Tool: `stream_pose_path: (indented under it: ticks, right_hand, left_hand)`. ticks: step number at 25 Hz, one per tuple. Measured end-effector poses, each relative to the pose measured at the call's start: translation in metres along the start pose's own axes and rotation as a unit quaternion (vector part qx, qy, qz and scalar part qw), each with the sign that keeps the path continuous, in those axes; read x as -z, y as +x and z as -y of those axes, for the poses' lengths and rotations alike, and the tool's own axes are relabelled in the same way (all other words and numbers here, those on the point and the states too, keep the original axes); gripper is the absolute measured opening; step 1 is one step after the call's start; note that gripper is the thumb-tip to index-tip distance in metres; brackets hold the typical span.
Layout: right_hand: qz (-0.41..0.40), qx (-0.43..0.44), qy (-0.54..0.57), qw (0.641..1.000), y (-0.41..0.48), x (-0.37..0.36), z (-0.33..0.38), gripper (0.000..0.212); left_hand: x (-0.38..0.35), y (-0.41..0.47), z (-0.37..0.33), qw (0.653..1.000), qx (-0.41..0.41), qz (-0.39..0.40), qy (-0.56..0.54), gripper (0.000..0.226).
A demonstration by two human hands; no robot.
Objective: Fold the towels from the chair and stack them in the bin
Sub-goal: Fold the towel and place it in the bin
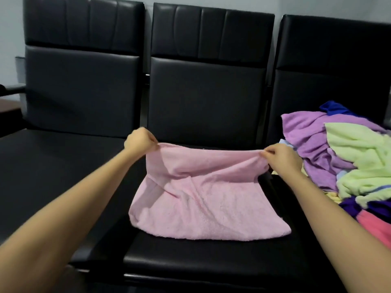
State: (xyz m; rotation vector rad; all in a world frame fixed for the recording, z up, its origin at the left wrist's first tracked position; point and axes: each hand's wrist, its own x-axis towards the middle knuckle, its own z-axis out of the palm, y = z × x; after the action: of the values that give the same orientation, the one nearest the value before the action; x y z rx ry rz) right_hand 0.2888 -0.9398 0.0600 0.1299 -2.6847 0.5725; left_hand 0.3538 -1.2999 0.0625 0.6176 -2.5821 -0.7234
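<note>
Black seat [211,261] carries pink towel [203,204]; my left hand [139,141] and right hand [283,158] each pinch a far corner. Towel heap [342,157] occupies right seat.

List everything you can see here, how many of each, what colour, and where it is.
pink towel: one, pale pink, spread on the middle seat with its far edge lifted
towel pile: several, exact count unclear, purple, light green, blue, dark purple and coral pink, heaped on the right seat
seats: three, black and padded, side by side in a row
wall: one, grey, behind the seats
left hand: one, bare, grips the pink towel's far left corner
right hand: one, bare, pinches the pink towel's far right corner
</note>
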Motion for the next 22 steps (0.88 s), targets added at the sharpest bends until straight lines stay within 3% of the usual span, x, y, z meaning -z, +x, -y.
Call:
stream_pose_path:
  ticks: [3,4,6,9,12,14,15,16,17,19,20,22]
  right_hand:
    - [-0.042,-0.029,0.112,0.992,0.021,0.051,0.024,0.021]
    - [-0.025,-0.022,0.098,0.995,0.031,0.069,0.032,0.020]
    - [0.018,-0.016,0.030,0.999,0.044,0.102,0.047,0.017]
    - [-0.004,-0.064,0.023,0.998,0.051,0.134,0.061,0.013]
    - [0.054,-0.120,0.139,0.982,0.054,0.133,0.063,0.017]
    - [0.118,-0.163,0.257,0.945,0.050,0.120,0.059,0.019]
    - [0.122,-0.169,0.305,0.929,0.048,0.112,0.057,0.015]
    - [0.104,-0.166,0.349,0.917,0.051,0.103,0.055,0.009]
    - [0.072,-0.152,0.391,0.905,0.053,0.095,0.055,0.006]
    - [-0.023,-0.105,0.414,0.904,0.065,0.089,0.056,0.014]
    - [-0.073,-0.074,0.403,0.909,0.070,0.094,0.060,0.017]
    - [-0.151,-0.024,0.388,0.909,0.076,0.114,0.074,0.022]
  left_hand:
    - [0.055,0.015,-0.028,0.978,0.016,-0.017,-0.207,0.009]
    - [0.069,0.020,-0.038,0.979,-0.007,-0.032,-0.202,0.005]
    - [0.086,0.016,-0.058,0.988,-0.041,-0.007,-0.147,0.017]
    - [0.108,0.014,-0.080,0.974,-0.002,0.031,-0.225,0.020]
    - [0.122,0.013,-0.083,0.975,0.035,0.142,-0.170,0.011]
    - [0.120,0.008,-0.083,0.970,0.059,0.204,-0.115,0.026]
    - [0.115,0.002,-0.084,0.981,0.040,0.176,-0.078,0.032]
    - [0.110,0.005,-0.083,0.983,0.010,0.150,-0.109,0.032]
    - [0.101,0.016,-0.081,0.960,0.042,0.146,-0.234,0.027]
    - [0.093,0.030,-0.086,0.914,0.085,0.065,-0.391,0.017]
    - [0.094,0.041,-0.089,0.895,0.089,0.012,-0.437,0.019]
    - [0.106,0.051,-0.098,0.884,0.011,-0.061,-0.463,0.024]
